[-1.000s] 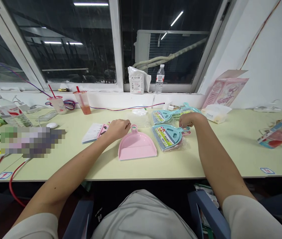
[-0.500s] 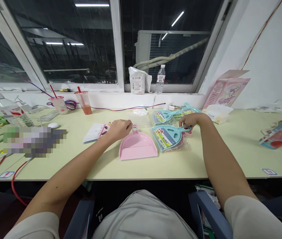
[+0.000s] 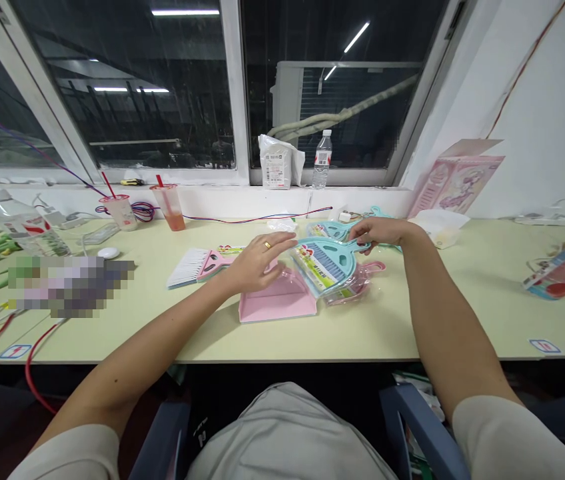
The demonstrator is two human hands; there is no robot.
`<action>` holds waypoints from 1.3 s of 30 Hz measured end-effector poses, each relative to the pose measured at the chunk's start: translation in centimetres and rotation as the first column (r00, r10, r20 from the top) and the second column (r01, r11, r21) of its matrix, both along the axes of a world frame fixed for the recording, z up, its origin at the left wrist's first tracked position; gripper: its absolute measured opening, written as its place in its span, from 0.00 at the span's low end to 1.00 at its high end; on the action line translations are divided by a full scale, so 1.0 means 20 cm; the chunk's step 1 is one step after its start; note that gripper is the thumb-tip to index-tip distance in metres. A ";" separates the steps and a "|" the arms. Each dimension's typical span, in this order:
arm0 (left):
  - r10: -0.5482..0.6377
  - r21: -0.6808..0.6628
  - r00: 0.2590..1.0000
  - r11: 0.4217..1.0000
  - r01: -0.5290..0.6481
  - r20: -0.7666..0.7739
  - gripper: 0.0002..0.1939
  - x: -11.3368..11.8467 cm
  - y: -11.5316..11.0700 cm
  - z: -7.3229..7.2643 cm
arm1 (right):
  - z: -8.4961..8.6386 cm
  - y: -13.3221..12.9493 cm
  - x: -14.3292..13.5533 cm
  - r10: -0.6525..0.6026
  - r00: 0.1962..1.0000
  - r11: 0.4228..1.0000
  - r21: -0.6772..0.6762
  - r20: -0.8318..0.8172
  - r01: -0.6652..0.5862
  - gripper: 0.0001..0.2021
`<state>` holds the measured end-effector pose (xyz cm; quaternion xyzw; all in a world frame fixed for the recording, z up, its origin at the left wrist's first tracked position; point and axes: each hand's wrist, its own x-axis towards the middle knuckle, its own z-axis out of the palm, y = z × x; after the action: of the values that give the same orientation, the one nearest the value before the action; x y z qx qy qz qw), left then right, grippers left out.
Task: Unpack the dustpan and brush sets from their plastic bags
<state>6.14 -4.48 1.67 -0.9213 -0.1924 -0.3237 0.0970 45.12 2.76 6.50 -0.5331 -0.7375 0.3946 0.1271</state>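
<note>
My right hand (image 3: 375,233) grips the handle of a turquoise brush-and-dustpan set (image 3: 326,261) in clear wrapping, lifted and tilted toward the left. Fingers apart, my left hand (image 3: 258,262) reaches over a pink dustpan (image 3: 277,305); its fingertips come near the left edge of the turquoise set, and I cannot tell whether they touch. Underneath the lifted set lies a wrapped pink set (image 3: 357,288). To the left, a pink brush (image 3: 210,265) with white bristles lies partly behind my left forearm. Another turquoise set (image 3: 332,230) rests behind, partly hidden by the lifted one.
Two cups with red straws, one a drink cup (image 3: 168,208), stand at the back left near a large bottle (image 3: 27,223). A water bottle (image 3: 322,160) and a white packet (image 3: 277,162) sit on the sill. A pink box (image 3: 457,177) leans at the right wall.
My right hand has raised the turquoise set off the pink one and moved it left. My left hand has moved right from the dustpan's handle and spread its fingers.
</note>
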 end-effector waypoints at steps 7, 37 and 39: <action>-0.041 -0.070 0.999 0.997 0.038 -0.034 0.17 0.01 0.01 -0.03 | -0.04 0.02 -0.09 -0.057 0.996 0.995 0.072 -0.062 0.062 0.14; 0.197 0.103 0.975 0.977 -0.187 -0.104 0.18 0.00 0.14 -0.14 | -0.14 0.10 -0.08 -0.025 0.984 1.000 -0.011 -0.176 0.024 0.14; 0.220 0.135 0.969 0.969 -0.205 -0.107 0.17 0.00 0.15 -0.15 | -0.13 0.09 -0.09 -0.033 0.984 0.999 -0.004 -0.176 0.033 0.14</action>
<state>6.08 -1.55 -1.27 -0.9056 -0.2638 -0.2659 0.1991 43.26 4.62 3.85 -0.5085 -0.7142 0.4383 0.1979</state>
